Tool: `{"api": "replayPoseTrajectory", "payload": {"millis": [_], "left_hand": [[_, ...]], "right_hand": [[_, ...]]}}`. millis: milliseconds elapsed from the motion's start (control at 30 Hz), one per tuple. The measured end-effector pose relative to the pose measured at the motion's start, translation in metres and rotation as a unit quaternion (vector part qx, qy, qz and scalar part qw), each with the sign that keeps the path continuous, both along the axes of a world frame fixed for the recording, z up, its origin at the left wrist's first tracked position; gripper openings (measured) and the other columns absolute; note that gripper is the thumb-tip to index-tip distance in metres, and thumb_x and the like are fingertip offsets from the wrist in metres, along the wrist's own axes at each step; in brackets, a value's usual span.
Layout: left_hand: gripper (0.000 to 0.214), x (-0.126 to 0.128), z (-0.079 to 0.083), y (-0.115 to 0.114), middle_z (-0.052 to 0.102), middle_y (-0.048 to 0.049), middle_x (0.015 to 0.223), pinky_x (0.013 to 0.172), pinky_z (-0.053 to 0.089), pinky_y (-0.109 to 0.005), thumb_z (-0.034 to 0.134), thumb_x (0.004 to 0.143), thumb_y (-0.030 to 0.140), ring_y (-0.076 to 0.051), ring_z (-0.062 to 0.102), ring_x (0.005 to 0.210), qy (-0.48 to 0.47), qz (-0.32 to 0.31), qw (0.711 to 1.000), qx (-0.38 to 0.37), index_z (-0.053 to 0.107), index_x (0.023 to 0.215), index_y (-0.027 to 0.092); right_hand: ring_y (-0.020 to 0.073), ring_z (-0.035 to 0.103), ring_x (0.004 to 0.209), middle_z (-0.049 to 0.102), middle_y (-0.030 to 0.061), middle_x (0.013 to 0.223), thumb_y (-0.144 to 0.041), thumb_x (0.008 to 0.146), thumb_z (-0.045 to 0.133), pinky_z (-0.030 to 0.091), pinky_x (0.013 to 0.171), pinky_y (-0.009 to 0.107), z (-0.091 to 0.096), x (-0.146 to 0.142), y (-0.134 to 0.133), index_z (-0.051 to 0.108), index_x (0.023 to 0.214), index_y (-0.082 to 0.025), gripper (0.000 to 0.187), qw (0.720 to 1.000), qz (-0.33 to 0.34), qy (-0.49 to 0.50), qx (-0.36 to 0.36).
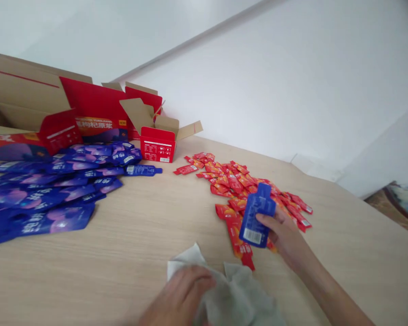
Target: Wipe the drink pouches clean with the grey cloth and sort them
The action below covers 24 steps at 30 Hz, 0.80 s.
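Observation:
My right hand (282,231) pinches a blue pouch (256,215) with a narrow neck and a white barcode label, thumb across its face. The pouch is held up in front of a pile of red and orange sachets (231,179). Lower down, my left hand (187,290) is closed on a pale grey-green cloth (241,294) that is crumpled and slightly blurred. Part of the cloth and some of the left fingers are hidden or cut off by the bottom edge. The two hands are apart.
Many blue pouches (51,199) lie in overlapping rows at the left, one single blue pouch (143,170) at their right end. Behind them stand open red cartons (98,106) and a small open red box (158,144). A white wall (258,81) borders the table (149,235).

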State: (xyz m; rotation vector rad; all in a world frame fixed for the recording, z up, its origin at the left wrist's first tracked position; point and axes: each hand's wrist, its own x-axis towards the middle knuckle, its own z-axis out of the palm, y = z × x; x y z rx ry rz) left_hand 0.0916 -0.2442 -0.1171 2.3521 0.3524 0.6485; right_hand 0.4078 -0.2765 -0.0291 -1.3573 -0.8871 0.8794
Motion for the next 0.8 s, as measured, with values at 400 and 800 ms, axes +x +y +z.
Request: {"api": "replayPoseTrajectory", "payload": {"millis": [400,800], "left_hand": [[0.044,-0.017,0.049,-0.019,0.061,-0.0002,0.085,0.068,0.049,-0.025,0.063,0.095,0.064,-0.015,0.056,0.076,-0.063,0.049,0.947,-0.311,0.064,0.096,0.020],[0.059,-0.109,0.028,-0.028,0.050,0.0093,0.055,0.036,0.024,-0.014,0.063,0.087,0.077,-0.005,0.044,0.038,0.075,0.128,0.872,-0.467,0.056,0.102,0.021]], "right_hand": [[0.0213,0.073,0.084,0.076,-0.0002,0.096,-0.048,0.069,0.096,0.060,0.081,0.036,-0.015,-0.143,-0.047,0.068,0.106,-0.026,0.052,0.987,0.145,0.065,-0.013],[0.0438,0.026,0.157,0.034,0.0088,0.171,-0.059,0.055,0.098,0.021,0.129,0.059,-0.020,-0.079,-0.078,0.047,0.159,-0.034,0.118,0.792,0.380,-0.458,-0.135]]}}
